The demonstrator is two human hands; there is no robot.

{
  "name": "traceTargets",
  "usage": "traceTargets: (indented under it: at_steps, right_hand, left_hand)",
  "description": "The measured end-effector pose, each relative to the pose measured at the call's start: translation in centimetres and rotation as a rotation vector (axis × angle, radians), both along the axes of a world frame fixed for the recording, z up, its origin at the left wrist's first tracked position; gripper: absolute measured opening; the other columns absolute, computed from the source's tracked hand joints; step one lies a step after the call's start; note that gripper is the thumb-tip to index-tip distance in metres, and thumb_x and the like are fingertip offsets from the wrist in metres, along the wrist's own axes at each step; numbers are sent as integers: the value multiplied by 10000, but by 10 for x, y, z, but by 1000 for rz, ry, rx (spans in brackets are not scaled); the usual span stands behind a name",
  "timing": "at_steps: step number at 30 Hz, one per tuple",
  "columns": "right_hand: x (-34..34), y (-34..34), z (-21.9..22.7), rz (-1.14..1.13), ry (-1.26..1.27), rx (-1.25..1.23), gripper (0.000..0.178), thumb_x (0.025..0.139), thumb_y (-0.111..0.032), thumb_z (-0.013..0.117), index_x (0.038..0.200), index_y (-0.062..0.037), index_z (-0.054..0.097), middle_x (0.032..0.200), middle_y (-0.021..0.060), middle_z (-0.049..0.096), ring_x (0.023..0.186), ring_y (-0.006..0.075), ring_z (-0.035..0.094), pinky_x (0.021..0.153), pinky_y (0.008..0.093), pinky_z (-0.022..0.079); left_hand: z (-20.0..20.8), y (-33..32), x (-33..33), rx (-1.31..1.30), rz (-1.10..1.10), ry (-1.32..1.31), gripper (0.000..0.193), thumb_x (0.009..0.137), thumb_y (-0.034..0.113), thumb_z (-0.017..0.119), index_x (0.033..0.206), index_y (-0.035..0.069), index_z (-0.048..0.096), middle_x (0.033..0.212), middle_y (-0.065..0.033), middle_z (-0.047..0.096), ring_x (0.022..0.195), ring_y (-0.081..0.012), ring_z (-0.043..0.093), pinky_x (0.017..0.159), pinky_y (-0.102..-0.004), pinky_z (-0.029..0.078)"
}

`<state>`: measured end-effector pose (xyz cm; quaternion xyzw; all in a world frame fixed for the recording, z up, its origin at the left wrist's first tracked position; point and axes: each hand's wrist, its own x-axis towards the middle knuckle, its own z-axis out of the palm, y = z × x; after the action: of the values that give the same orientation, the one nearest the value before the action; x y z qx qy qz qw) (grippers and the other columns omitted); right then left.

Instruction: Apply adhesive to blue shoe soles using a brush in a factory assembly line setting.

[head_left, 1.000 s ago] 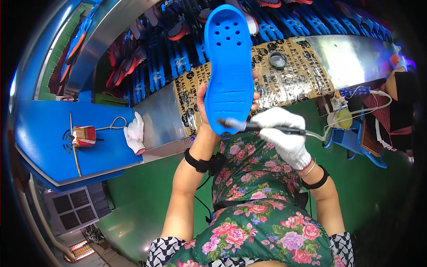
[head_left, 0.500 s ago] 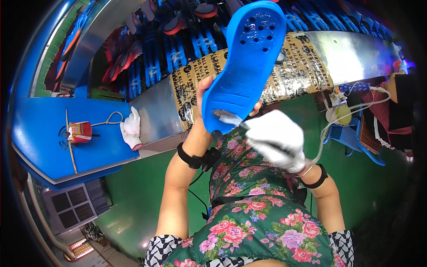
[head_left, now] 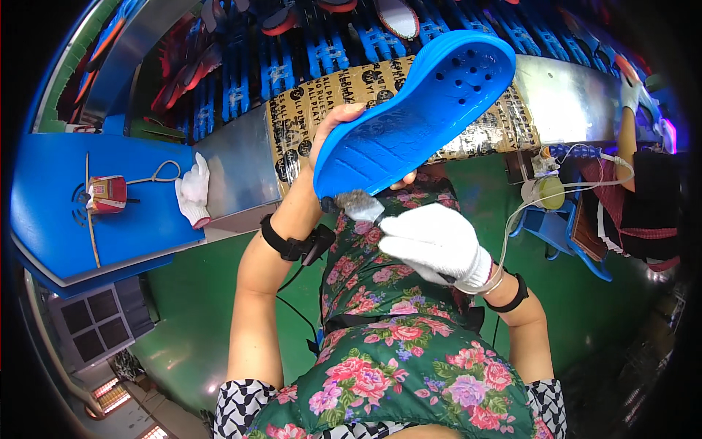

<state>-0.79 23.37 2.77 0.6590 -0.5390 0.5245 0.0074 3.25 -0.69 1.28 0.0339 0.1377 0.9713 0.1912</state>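
A blue foam clog-type shoe piece [head_left: 409, 117], with round holes at its toe end, is tilted with the toe toward the far right. My bare left hand [head_left: 335, 126] grips it from beneath at the heel, a thumb on the left rim and a fingertip showing at the lower right edge. Wet, shiny streaks show on its inner surface. In a white knitted glove, my right hand [head_left: 433, 243] is closed on the handle of a flat brush [head_left: 360, 205] with a metal ferrule. The bristles sit at the heel's near edge; whether they touch it I cannot tell.
Cardboard covered in clear tape [head_left: 482, 132] lies on the metal ledge ahead, before a rack of blue holders [head_left: 322, 58] carrying shoe parts. At left, a blue table [head_left: 51, 197] bears a red container [head_left: 108, 194] and a white glove [head_left: 194, 192]. Another person's gloved hand [head_left: 630, 94] is far right.
The shoe piece has come lower and its toe has swung right. My right hand has drawn the brush from inside the heel to its near edge. Another person's arm has appeared at right.
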Motion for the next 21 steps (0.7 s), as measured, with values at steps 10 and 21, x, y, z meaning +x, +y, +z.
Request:
traceTargets:
  at_steps: [10, 21]
  right_hand:
    - [-4, -9, 11, 84, -329, 76, 241, 773, -24, 828, 1005, -72, 780, 1012, 110, 763, 879, 260, 721, 766, 375, 567]
    - [3, -22, 22, 87, -555, 44, 189, 793, -13, 812, 974, -44, 773, 996, 92, 767, 877, 221, 732, 774, 341, 581]
  left_hand:
    - [3, 4, -6, 7, 68, 25, 884, 921, 603, 494, 1499, -60, 401, 1301, -352, 576, 1041, -489, 649, 873, -545, 540]
    - [4, 8, -14, -77, 300, 154, 1053, 830, 744, 595, 1498, -39, 372, 1324, -236, 548, 889, -334, 579, 696, -428, 472]
